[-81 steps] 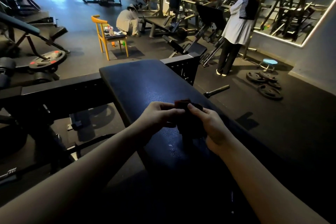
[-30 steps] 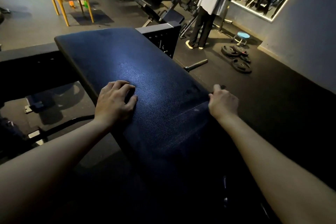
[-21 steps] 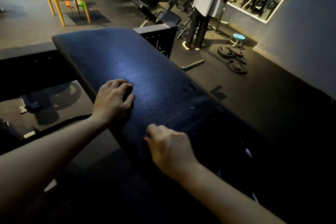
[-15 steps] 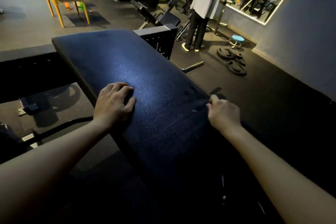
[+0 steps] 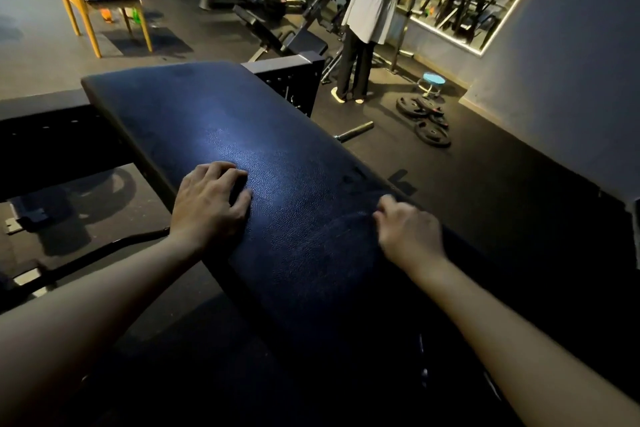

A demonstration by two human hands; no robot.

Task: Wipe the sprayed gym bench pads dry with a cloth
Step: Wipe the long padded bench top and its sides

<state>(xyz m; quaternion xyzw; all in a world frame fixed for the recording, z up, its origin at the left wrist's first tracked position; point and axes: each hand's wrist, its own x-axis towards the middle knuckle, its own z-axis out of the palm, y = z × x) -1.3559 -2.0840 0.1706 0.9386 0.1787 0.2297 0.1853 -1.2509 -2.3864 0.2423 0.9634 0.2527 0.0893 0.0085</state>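
On the head camera, our left hand (image 5: 207, 201) rests on the near left edge of the bench pad (image 5: 277, 156). Its fingers are bent but loose and grip nothing we can see. We judge it is there to brace us while the other arm works. Our right hand (image 5: 408, 236) is blurred at the pad's right edge, knuckles up and fingers tucked under. We cannot tell whether it clutches the cloth, since none shows against the dark vinyl. The blur suggests a wiping stroke. Weight plates (image 5: 427, 121) lie on the floor, well apart.
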